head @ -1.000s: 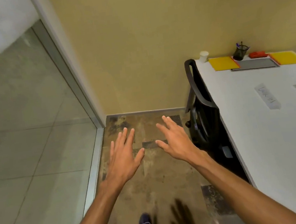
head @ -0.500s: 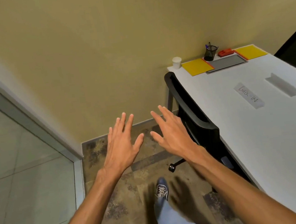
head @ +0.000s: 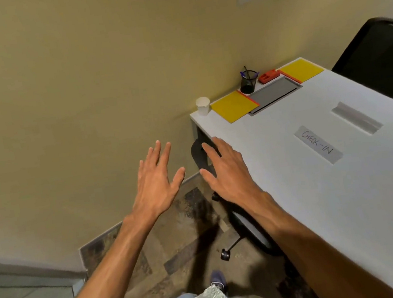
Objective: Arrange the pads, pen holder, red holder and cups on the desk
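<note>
A white desk fills the right side. Along its far edge, by the wall, stand a white paper cup, a yellow pad, a black mesh pen holder with pens, a red holder and a second yellow pad. My left hand and my right hand are stretched out in front of me, palms down, fingers spread, holding nothing. Both hover well short of the objects, the right one over the desk's left edge.
A grey cable tray lid lies between the pads. A tape label reading CHECK-IN and a grey slot mark the desk top. A black chair is tucked under the desk's left side; another chair stands at far right. The yellow wall is close ahead.
The view has swung right and nearer to the desk. My open hands have stayed spread, and the right one now reaches the desk's left edge.
</note>
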A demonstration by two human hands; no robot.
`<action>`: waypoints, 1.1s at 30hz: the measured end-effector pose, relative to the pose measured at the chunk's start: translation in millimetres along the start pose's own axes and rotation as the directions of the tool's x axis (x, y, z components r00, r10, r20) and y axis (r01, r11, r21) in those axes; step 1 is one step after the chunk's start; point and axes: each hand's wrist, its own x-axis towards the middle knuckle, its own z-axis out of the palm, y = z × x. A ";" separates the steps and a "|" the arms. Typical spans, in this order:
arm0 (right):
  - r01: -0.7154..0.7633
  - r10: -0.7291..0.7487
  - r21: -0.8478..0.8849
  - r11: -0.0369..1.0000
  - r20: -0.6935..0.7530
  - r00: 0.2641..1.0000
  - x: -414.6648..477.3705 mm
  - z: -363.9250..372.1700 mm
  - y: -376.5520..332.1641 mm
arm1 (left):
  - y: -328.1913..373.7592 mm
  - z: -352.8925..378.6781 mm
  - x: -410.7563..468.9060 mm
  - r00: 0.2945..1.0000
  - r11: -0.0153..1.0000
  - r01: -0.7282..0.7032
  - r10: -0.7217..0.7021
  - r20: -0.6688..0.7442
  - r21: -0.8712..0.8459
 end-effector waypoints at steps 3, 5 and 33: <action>-0.051 0.051 -0.016 0.999 -0.015 0.999 24.2 -0.9 19.7 | 3.9 10.0 43.4 0.998 0.998 -0.059 0.059 0.033 -0.013; -0.105 0.105 -0.013 0.994 -0.011 0.994 40.3 -0.3 35.0 | 6.8 17.9 73.9 0.993 0.994 -0.103 0.104 0.060 -0.020; -0.757 0.754 0.024 0.653 0.072 0.653 266.4 70.7 153.6 | -45.7 208.5 475.0 0.906 0.962 0.034 0.085 0.415 -0.271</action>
